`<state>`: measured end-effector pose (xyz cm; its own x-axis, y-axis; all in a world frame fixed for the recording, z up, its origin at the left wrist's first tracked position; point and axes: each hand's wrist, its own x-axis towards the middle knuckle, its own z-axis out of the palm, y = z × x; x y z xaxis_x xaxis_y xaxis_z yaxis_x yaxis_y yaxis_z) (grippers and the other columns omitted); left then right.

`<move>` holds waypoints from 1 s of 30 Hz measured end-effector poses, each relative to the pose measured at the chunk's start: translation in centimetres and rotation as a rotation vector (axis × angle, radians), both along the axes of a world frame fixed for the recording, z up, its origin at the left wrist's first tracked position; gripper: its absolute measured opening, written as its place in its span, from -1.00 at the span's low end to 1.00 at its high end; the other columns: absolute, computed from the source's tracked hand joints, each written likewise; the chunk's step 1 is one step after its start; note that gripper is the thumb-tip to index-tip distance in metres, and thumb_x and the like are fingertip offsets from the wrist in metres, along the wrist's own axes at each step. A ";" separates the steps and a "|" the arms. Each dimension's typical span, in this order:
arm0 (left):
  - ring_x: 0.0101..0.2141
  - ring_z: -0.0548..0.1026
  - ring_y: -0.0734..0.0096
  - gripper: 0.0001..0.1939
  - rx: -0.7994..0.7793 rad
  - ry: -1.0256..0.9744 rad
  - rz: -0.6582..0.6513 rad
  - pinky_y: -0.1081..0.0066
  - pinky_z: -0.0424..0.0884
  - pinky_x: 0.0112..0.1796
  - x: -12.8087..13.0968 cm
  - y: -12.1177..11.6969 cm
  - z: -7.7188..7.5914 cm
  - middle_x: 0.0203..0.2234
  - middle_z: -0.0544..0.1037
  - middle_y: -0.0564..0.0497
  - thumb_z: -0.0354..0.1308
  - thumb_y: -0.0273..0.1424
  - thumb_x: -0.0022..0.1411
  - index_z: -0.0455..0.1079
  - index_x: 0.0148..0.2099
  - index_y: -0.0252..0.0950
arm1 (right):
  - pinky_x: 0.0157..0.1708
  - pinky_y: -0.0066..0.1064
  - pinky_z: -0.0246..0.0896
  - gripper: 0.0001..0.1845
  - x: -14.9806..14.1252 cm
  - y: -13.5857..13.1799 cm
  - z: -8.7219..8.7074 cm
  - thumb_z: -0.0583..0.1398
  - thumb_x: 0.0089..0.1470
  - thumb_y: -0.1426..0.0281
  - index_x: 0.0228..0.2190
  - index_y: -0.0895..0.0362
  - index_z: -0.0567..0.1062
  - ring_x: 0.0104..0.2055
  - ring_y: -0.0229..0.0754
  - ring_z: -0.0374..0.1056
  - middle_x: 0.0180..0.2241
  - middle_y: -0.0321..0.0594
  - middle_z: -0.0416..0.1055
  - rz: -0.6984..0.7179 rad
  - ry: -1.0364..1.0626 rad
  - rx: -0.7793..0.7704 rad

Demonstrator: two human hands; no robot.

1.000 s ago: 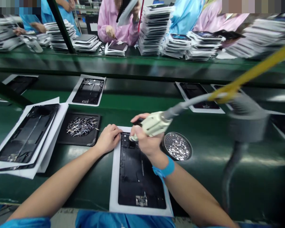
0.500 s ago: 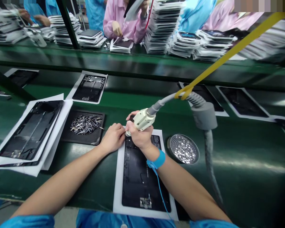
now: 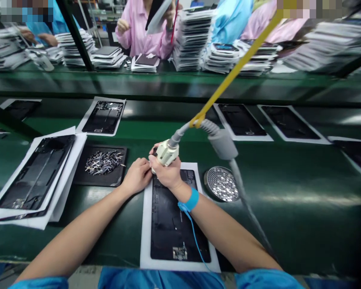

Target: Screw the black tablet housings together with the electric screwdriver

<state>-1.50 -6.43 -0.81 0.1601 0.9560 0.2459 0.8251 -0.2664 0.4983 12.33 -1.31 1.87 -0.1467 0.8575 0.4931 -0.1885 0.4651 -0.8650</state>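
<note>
A black tablet back panel (image 3: 174,220) lies on a white sheet (image 3: 145,241) in front of me. My right hand (image 3: 166,174) is wrapped round a cream electric screwdriver (image 3: 165,153), its tip down at the panel's far left corner. A grey cable and a yellow cord (image 3: 228,76) rise from the tool. My left hand (image 3: 136,176) rests curled at that same corner, fingers pinched beside the tool tip; what they hold is too small to see. A blue wrist strap (image 3: 190,200) is on my right wrist.
A round dish of small screws (image 3: 222,184) sits right of the panel. A black tray of metal clips (image 3: 101,163) is to the left, beside stacked panels (image 3: 36,172). More panels lie on the green belt (image 3: 289,176). Other people work behind tall stacks (image 3: 195,36).
My right hand and the screwdriver have shifted left toward the panel's far left corner, closing on my left hand. The cable now hangs nearer the centre.
</note>
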 end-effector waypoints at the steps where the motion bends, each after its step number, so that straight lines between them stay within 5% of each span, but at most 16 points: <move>1: -0.15 0.49 0.21 -0.82 0.017 -0.006 0.002 0.21 0.46 -0.07 0.1 0.0 0.2 -0.22 0.54 -0.11 0.06 -0.46 0.35 0.51 -0.18 -0.25 | -0.27 -0.30 0.48 -0.72 0.4 -0.1 0.5 0.33 0.08 0.34 -0.16 0.03 0.44 -0.33 -0.22 0.46 -0.28 -0.29 0.50 -0.002 0.015 0.006; 8: 0.01 0.45 0.02 -0.63 -0.009 0.210 -0.020 0.09 0.41 -0.02 4.1 3.1 2.1 0.00 0.51 -0.20 0.19 -0.26 0.33 0.44 0.13 -0.29 | -0.62 -0.46 0.37 -0.70 9.9 -0.1 4.0 0.28 0.13 0.43 -0.09 -0.01 0.42 -0.59 -0.37 0.38 -0.25 -0.35 0.48 -0.195 0.143 0.061; 13: -0.17 0.54 0.19 -0.76 -0.258 0.281 -0.183 0.26 0.42 -0.12 5.7 6.5 3.1 -0.22 0.57 -0.06 0.11 -0.23 0.41 0.54 -0.11 -0.23 | -0.60 -0.43 0.38 -0.72 15.8 -0.1 3.4 0.30 0.06 0.47 -0.15 0.07 0.46 -0.61 -0.36 0.39 -0.30 -0.33 0.50 -0.411 0.081 0.100; 21: -0.17 0.51 0.16 -0.74 -0.057 0.265 -0.070 0.24 0.42 -0.11 5.4 12.0 2.1 -0.26 0.55 -0.10 0.06 -0.29 0.41 0.55 -0.21 -0.24 | -0.59 -0.42 0.39 -0.74 17.0 -0.4 2.6 0.30 0.02 0.48 -0.21 0.07 0.43 -0.60 -0.34 0.38 -0.35 -0.34 0.47 -0.452 0.000 0.012; 30: -0.16 0.49 0.17 -0.72 -0.027 0.195 -0.065 0.24 0.40 -0.10 5.2 12.2 1.1 -0.27 0.56 -0.09 0.04 -0.27 0.43 0.54 -0.21 -0.23 | -0.56 -0.39 0.38 -0.71 17.3 -0.2 2.2 0.29 0.01 0.53 -0.20 0.06 0.44 -0.60 -0.33 0.39 -0.34 -0.35 0.48 -0.449 -0.003 0.017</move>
